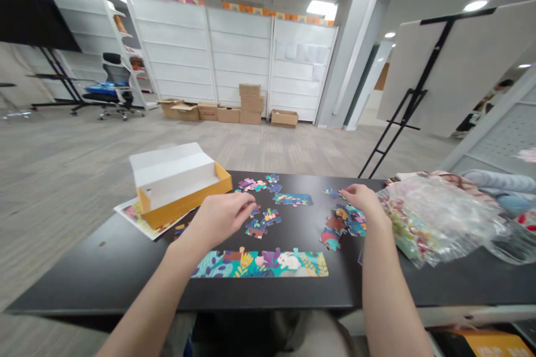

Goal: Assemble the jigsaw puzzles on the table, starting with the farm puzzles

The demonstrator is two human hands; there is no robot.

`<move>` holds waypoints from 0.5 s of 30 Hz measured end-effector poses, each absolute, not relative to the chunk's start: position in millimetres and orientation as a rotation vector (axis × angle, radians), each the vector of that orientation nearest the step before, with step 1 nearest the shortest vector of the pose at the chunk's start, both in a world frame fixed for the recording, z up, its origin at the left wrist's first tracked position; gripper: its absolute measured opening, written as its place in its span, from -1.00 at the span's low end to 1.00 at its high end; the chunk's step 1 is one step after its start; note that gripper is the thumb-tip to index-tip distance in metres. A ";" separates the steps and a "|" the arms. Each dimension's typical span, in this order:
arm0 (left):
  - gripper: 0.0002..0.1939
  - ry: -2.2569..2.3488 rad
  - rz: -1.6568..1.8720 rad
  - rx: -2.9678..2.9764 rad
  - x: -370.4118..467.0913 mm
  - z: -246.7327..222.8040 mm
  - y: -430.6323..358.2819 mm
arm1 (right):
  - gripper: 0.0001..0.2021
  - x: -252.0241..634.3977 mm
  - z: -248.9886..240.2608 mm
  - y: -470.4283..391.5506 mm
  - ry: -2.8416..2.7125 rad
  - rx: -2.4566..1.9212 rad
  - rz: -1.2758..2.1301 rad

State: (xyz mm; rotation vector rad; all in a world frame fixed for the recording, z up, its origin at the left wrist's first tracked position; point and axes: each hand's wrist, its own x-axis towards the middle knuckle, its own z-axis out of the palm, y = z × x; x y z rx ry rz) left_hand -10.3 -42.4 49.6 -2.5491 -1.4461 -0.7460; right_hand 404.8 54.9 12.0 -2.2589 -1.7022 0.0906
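Note:
My left hand (pixel 221 216) hovers over loose jigsaw pieces left of the table's middle. Its fingers are curled together, and whatever may be between them is hidden. My right hand (pixel 363 201) pinches a small jigsaw piece (pixel 343 194) by its edge, beside a blue piece (pixel 330 193). Below it lies a cluster of jigsaw pieces (pixel 336 225). Near the front edge rests a joined puzzle strip (pixel 268 264) with a white rabbit and flowers. A shorter blue joined strip (pixel 293 199) lies farther back. Several loose pieces (pixel 256 228) sit between the strips.
An open yellow box (pixel 188 195) stands on a printed sheet (pixel 136 216) at the table's left. Clear plastic bags (pixel 444 217) and folded cloths (pixel 498 181) crowd the right side. Beyond the black table (pixel 125 273), cardboard boxes (pixel 250 106) and an easel stand (pixel 402 111) occupy the floor.

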 end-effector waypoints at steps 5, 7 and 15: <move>-0.76 -1.479 -0.652 -2.547 -34.5 21.3 -46.2 | -0.69 435.1 -0.9 37.5 -1.634 -2.406 0.047; -0.77 -1.474 -0.681 -2.577 -32.5 20.6 -46.4 | -0.71 437.8 -3.4 27.8 -1.622 -2.467 0.050; -0.77 -1.425 -0.716 -2.690 -19.2 31.4 -56.9 | -0.72 419.5 -7.7 12.3 -1.558 -2.588 0.019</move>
